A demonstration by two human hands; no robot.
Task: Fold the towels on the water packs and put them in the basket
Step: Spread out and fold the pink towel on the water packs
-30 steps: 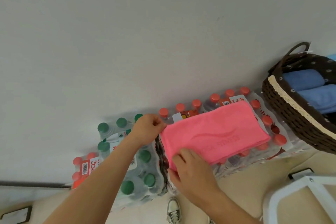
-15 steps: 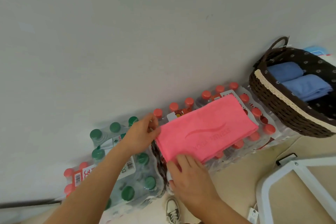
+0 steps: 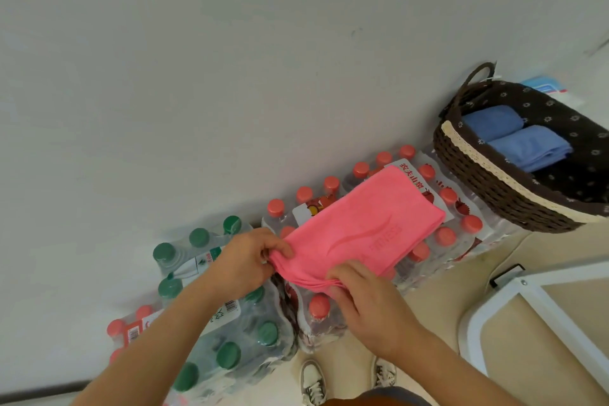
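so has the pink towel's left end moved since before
Yes. The left end of the pink towel has lifted off the red-capped water pack and bunched up.

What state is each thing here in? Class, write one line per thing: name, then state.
pink towel: folded, on the red-capped water pack, near end bunched.
left hand: pinches the towel's near corner.
right hand: grips the towel's near edge.
blue towels: two, folded, in the basket.
basket: upright, partly filled.
green-capped water pack: wrapped, caps on.
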